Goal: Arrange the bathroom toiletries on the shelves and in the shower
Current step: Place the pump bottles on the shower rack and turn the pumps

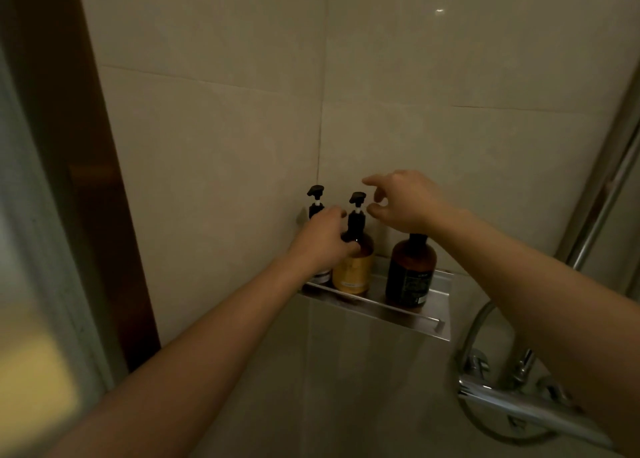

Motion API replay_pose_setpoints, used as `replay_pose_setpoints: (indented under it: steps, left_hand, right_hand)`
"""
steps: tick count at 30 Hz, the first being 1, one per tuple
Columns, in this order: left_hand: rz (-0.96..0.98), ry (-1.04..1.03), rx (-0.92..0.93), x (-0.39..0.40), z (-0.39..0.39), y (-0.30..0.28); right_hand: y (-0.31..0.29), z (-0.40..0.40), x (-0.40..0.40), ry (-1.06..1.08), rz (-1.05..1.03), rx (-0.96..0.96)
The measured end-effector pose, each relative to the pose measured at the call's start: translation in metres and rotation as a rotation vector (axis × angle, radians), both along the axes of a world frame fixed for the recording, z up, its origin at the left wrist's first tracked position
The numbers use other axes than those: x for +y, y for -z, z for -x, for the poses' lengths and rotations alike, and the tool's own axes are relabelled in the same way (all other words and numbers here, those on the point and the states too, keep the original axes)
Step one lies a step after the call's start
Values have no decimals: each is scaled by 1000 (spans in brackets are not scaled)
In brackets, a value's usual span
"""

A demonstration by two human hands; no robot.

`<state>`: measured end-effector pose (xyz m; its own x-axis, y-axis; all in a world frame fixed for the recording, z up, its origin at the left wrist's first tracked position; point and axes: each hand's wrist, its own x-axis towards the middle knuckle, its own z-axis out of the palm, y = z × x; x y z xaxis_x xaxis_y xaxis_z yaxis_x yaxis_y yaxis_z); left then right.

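Observation:
Three pump bottles stand on a metal corner shelf (pixel 408 314) in the shower. My left hand (pixel 323 239) grips the shoulder of the middle amber bottle (pixel 353 270), whose black pump (pixel 357 198) sticks up above my fingers. The leftmost bottle is mostly hidden behind that hand; only its pump (pixel 315 192) and a bit of its label show. At the right stands a dark brown bottle (pixel 410 272), its top hidden behind my right hand (pixel 405 199). That hand hovers just right of the middle pump, fingers loosely spread, holding nothing.
Beige tiled walls meet in the corner behind the shelf. A chrome shower mixer (pixel 512 402) with a hose (pixel 476 329) sits at the lower right, and a riser rail (pixel 609 194) runs up the right edge. A dark door frame (pixel 90 180) stands at the left.

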<state>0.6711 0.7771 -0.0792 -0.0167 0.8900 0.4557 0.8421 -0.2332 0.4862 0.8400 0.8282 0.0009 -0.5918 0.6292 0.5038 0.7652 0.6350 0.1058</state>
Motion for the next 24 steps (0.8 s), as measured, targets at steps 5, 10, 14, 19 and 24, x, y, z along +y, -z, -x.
replay_pose_setpoints:
  steps: [5,10,14,19,24]
  left_hand:
    - [-140,-41,30,-17,-18,5]
    - [-78,56,39,-19,-50,8]
    - [-18,89,5,-10,-76,11]
    - [-11,122,-22,1,-98,17]
    - [-46,85,23,5,-101,17]
  right_hand:
    - [4,-24,-9,1,-32,20]
    - [4,-57,-16,9,47,76]
    - [4,-78,-16,29,73,200]
    - [10,-96,-12,37,185,324]
    - [13,-96,-7,7,253,385]
